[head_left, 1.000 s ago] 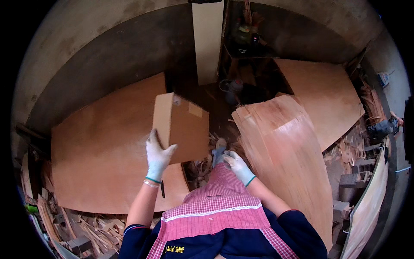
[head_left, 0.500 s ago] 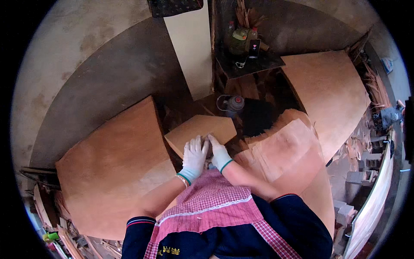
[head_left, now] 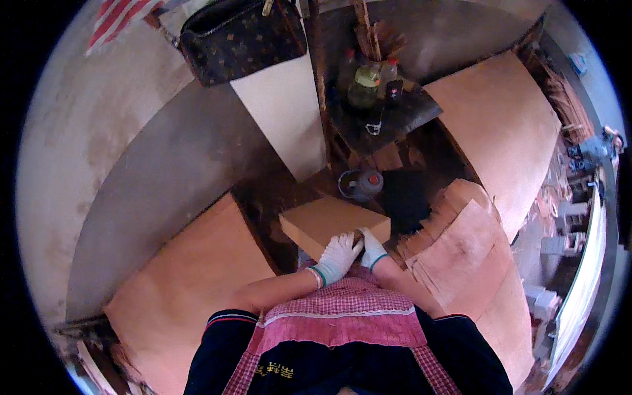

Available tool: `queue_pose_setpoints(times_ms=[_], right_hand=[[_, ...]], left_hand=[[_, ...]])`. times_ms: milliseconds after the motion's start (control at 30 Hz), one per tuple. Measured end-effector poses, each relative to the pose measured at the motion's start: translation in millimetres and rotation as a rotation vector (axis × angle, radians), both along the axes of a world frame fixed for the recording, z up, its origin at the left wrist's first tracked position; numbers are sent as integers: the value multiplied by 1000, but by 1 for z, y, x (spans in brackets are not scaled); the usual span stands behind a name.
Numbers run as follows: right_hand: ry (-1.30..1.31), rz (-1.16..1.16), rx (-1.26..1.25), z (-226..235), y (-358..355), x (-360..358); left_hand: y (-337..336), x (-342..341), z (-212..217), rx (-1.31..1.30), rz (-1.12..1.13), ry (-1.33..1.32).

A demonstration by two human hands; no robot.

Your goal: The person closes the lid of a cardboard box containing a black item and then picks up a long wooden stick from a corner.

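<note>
My two hands, in white knit gloves with green cuffs, come together at the near edge of a flat brown box-like block (head_left: 336,220). Fingers pressed together, my left hand (head_left: 339,253) lies over the block's near edge. Beside it my right hand (head_left: 372,247) is closed, its thumb side toward the left hand. A small brownish thing (head_left: 358,237) shows between the two hands; its kind is too small to tell. The fingertips are partly hidden. Below them is a pink checked apron (head_left: 342,316).
Large thin wood sheets lie at left (head_left: 197,263), and at far right (head_left: 500,118). Veneer sheets (head_left: 461,237) with ragged edges are stacked at near right. Beyond the block stands a jug (head_left: 363,184). A dark table (head_left: 418,108) holds a jar (head_left: 364,89) and phone (head_left: 394,91). A bag (head_left: 243,43) hangs above.
The view has shifted and tilted upward, bringing more of the bag into sight. My hands remain together at the block's near edge, now with the fingers more drawn in.
</note>
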State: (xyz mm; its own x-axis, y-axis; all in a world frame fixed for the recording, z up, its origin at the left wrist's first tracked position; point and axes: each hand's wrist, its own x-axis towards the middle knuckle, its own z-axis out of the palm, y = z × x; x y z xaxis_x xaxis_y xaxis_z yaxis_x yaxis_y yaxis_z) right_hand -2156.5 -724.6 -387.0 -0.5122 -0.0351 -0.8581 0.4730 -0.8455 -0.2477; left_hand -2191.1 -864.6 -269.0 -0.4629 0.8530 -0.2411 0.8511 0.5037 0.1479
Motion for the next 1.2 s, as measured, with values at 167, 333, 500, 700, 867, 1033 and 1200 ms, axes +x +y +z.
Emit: queue_pose_setpoints(times_ms=[167,333,500,700,867,1033,1200], right_hand=[[-243,-109,656,-19,11,-11],[-247,-148,911,11,5,-16],[-231,-193,898,32,-3,-17],[-425,-131,969,33,-10,-28],[-307,-149,1068,3,-1,-19],[-343,-118,1018,9,-4,-22],[-263,-128,1052,7,3,-24]], left_hand=[[-51,-153,17,533,552,-199],[-141,-374,19,656,1082,-153],[-161,-481,30,244,784,-103],[-169,-496,-14,536,609,137],[-192,-518,-37,516,490,369],[-238,-529,-68,492,445,421],[-255,-519,-68,434,523,375]])
